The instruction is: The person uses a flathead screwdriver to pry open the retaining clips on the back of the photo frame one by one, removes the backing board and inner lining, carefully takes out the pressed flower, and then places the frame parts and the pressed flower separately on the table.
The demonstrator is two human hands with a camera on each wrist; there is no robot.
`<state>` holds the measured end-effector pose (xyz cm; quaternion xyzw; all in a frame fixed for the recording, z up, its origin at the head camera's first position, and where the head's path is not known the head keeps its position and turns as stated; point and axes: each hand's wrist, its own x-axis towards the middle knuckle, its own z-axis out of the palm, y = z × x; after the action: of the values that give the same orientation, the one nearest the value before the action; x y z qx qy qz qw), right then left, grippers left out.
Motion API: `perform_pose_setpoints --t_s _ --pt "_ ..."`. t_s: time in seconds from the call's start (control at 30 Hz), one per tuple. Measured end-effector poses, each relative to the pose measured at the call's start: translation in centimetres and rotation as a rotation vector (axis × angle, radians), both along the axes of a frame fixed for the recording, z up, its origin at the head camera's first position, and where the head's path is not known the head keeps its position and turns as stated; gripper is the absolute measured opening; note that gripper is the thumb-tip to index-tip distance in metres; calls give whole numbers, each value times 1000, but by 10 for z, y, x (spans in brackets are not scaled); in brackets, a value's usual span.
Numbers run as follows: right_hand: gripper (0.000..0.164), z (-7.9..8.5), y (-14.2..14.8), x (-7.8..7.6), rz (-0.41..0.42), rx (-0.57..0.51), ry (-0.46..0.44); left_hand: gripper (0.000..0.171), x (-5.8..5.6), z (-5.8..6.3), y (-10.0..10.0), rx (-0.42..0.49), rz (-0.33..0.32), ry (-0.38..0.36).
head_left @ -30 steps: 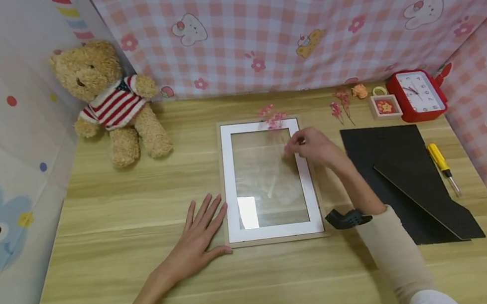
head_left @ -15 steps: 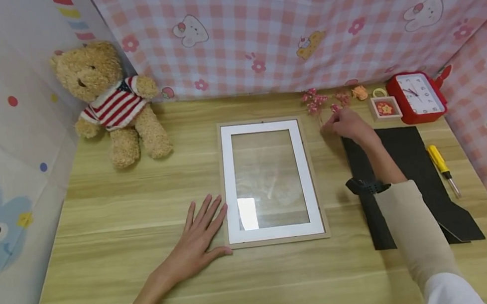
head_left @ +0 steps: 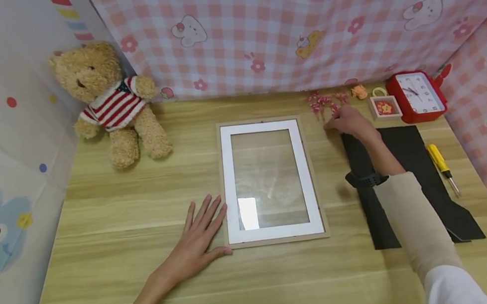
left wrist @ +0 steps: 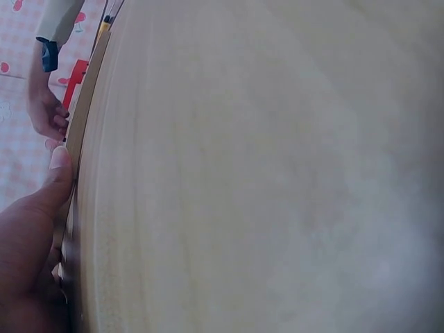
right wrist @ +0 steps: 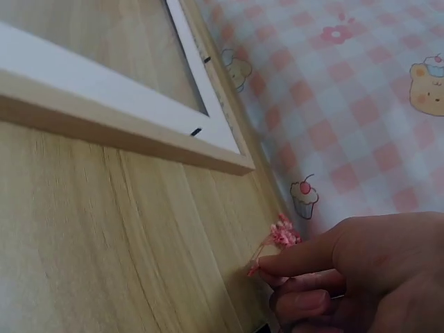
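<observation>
In the head view my right hand (head_left: 350, 122) is at the back right of the table. Its thumb and fingertips pinch the thin stem of a pink dried flower sprig (head_left: 318, 102), which the right wrist view shows low over the wood. More pink dried flowers (head_left: 341, 98) lie just beside it, partly behind the hand. With fingers spread, my left hand (head_left: 197, 240) rests flat on the table, fingertips and thumb touching the left edge of a picture frame (head_left: 278, 234). That frame lies flat, with a light wooden rim, a white mat and a clear pane.
A black backing board (head_left: 401, 154) lies under the right forearm, beside a yellow-handled screwdriver (head_left: 439, 159). Along the back right stand a red clock (head_left: 417, 94), a small box (head_left: 385, 107), a yellow ring (head_left: 379, 91) and an orange flower (head_left: 359, 91). A teddy bear (head_left: 113, 101) sits back left.
My right hand has carried the pink sprig from over the picture frame to the right, beside the other dried flowers, and lowered it slightly. The left hand stays in place.
</observation>
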<state>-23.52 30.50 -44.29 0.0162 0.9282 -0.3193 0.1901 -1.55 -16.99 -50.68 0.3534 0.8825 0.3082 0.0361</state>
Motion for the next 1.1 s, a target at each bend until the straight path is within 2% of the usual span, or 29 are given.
perform_pose_setpoints --t_s 0.1,0.2,0.3,0.37,0.43,0.53,0.63,0.7,0.77,0.87,0.9,1.0,1.07,1.1 --pt "46 0 2 -1 0 32 10 97 0 0 0 1 -1 -2" --pt "38 2 -2 7 12 19 95 96 -1 2 0 14 -4 -27" --pt "32 8 -16 28 52 -48 195 92 -4 9 -1 48 20 -76" --pt "36 11 -29 48 86 -119 217 87 -10 10 -1 71 73 -84" --pt "44 12 -42 70 104 -197 199 81 -22 7 1 87 152 -95" --pt "59 7 -53 101 115 -289 151 64 -48 -5 8 93 254 -93" --pt "73 -7 -55 123 123 -381 126 43 -75 -10 20 65 304 -111" --pt "79 -26 -52 130 133 -412 140 43 -87 -7 30 24 315 -122" --pt "82 -49 -49 133 124 -441 142 55 -94 0 39 -32 315 -141" --pt "86 -83 -46 131 102 -439 143 79 -96 17 52 -119 318 -184" --pt "87 -90 -45 131 95 -448 134 82 -96 20 55 -154 323 -183" --pt "93 -101 -48 131 80 -456 121 85 -93 42 66 -296 339 -192" --pt "94 -100 -52 135 79 -457 122 84 -91 54 74 -408 347 -165" --pt "94 -97 -54 138 77 -456 122 83 -90 55 77 -453 347 -143"
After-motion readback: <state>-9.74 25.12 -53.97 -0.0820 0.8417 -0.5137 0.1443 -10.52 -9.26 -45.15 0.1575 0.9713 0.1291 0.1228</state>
